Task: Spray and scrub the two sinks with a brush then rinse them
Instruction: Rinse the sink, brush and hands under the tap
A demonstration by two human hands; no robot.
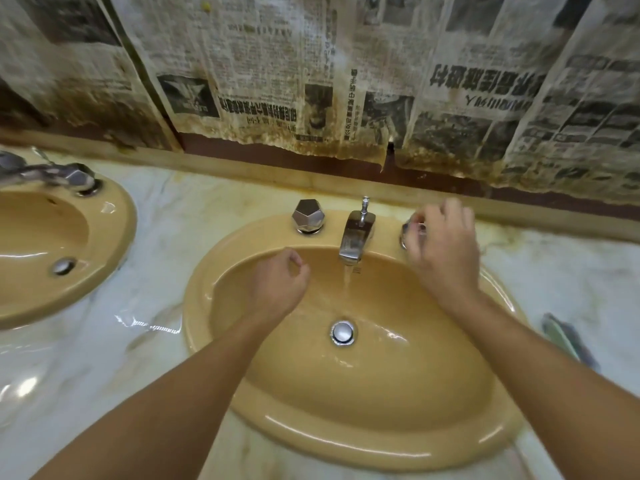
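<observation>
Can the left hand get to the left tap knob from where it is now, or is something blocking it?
Probably yes. The left hand hangs loosely curled over the basin, just in front of the left tap knob, holding nothing, with only bare sink rim between them. The right hand is busy on the other knob.

Looking steeply down from head height, close above the near sink (346, 441), facing the newspaper-covered wall (277, 64) behind it.

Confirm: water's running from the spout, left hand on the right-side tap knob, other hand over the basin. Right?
Not quite. In the head view the right hand is on the right-side tap knob; the left hand hangs over the basin. Water does run from the spout.
</observation>
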